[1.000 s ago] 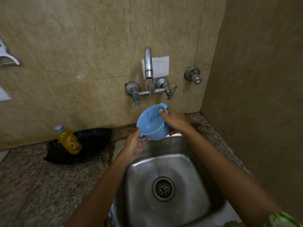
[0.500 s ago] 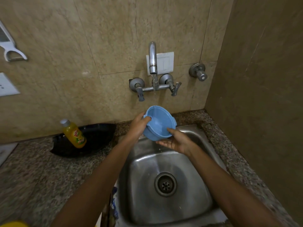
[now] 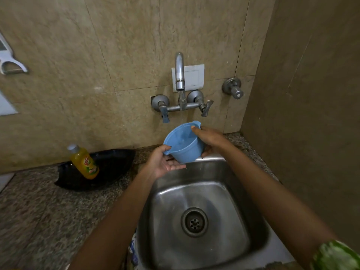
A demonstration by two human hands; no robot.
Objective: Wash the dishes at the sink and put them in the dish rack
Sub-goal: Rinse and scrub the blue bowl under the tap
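I hold the blue bowl (image 3: pixel 184 143) above the far edge of the steel sink (image 3: pixel 196 211), directly below the wall tap (image 3: pixel 180 75). The bowl is tilted, its opening facing left and toward me. A thin stream of water (image 3: pixel 181 114) runs from the spout into the bowl.

My right hand (image 3: pixel 211 138) grips the bowl's far-right side: the thumb lies over the rim beside a small rim tab, and the fingers wrap round the outer wall. My left hand (image 3: pixel 165 160) is under the bowl's near-left side, palm up. Its thumb hooks the second rim tab, and the fingers extend beneath the bowl's base. Both hands are therefore closed on the bowl.

The sink basin holds only its round drain (image 3: pixel 194 222) at centre.

On the speckled stone counter (image 3: pixel 48 211) left of the sink lies a black tray (image 3: pixel 109 168) against the wall. A yellow dish-soap bottle (image 3: pixel 83 161) stands tilted on the tray's left part. A white wall bracket (image 3: pixel 9 59) is mounted at the far left. A separate metal valve (image 3: pixel 232 88) sits on the wall right of the tap.
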